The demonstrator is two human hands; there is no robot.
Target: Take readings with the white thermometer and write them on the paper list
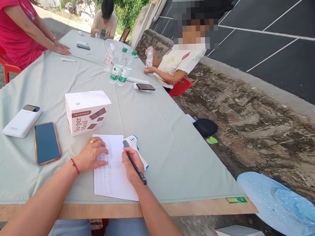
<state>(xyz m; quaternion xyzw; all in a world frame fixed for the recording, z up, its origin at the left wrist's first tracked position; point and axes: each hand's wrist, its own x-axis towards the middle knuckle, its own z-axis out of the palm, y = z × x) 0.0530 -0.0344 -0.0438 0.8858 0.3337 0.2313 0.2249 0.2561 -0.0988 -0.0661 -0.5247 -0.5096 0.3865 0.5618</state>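
Note:
My left hand [93, 154] rests on the left side of a white sheet of paper [118, 181], its fingers apart and holding nothing. Columns of small handwriting cover the sheet's left part. My right hand [132, 165] is closed around a black pen [135, 167], over the sheet's right side; the pen's writing tip is hidden by the fingers. Just beyond that hand lies a white and blue infrared thermometer [134, 144], partly covered by it. A white box with brown print [88, 113] stands upright past the paper's top edge.
Left of the box lie a smartphone [47, 143] and a white power bank [22, 121]. Farther off stand water bottles [116, 69], with another phone [145, 86] beside them. Several people sit or lean around the cloth-covered table [174, 165]. A blue hat [279, 199] is at the lower right.

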